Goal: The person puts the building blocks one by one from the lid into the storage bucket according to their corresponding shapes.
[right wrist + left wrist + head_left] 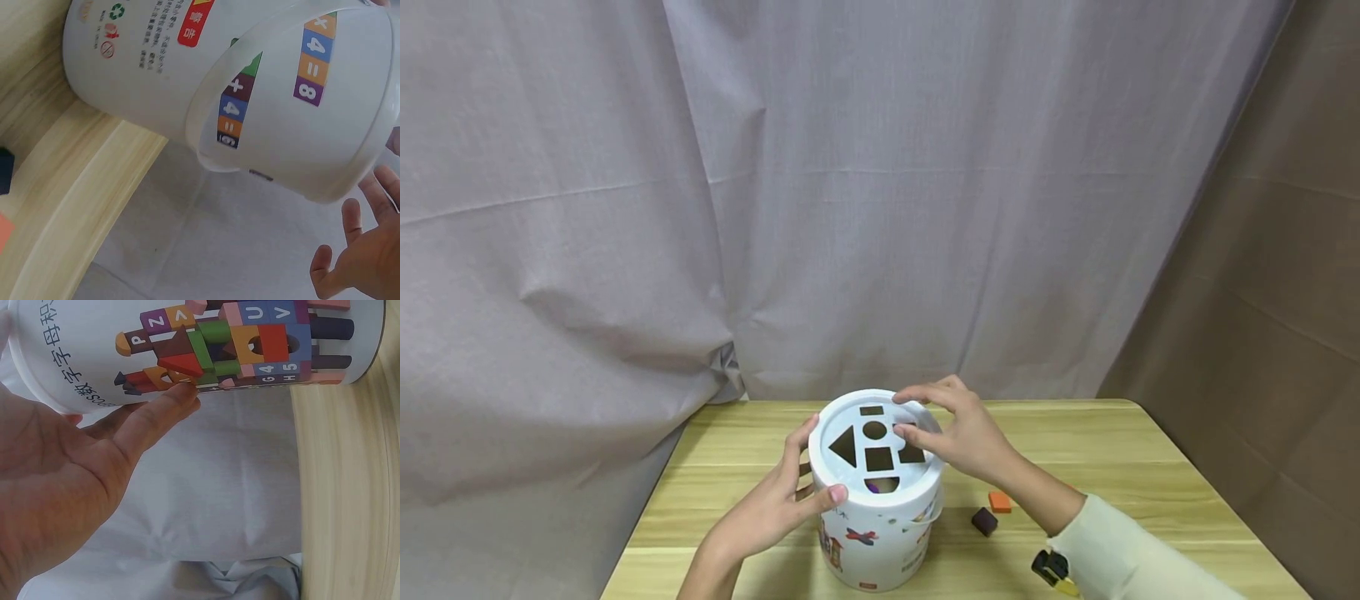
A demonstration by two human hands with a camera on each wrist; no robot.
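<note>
A white lidded bucket (880, 533) with printed block pictures stands upright on the table. Its pale lid (842, 475) has several cut-outs, including a triangle, a circle and squares; something purple shows through the front one. My left hand (767, 500) rests against the bucket's left side, its thumb at the front rim. In the left wrist view, extended fingers (156, 415) touch the printed wall. Over the lid's right part, my right hand (962, 429) has thumb and index finger apart, with nothing visible between them. Its other fingers (353, 222) are spread beside the rim.
Right of the bucket, a dark block (984, 522) and an orange block (1000, 502) lie on the wooden table (1075, 450). A black-and-yellow item (1054, 570) lies partly behind the right sleeve. The bucket's handle (199, 125) hangs on its right side. Grey curtain (880, 208) stands behind.
</note>
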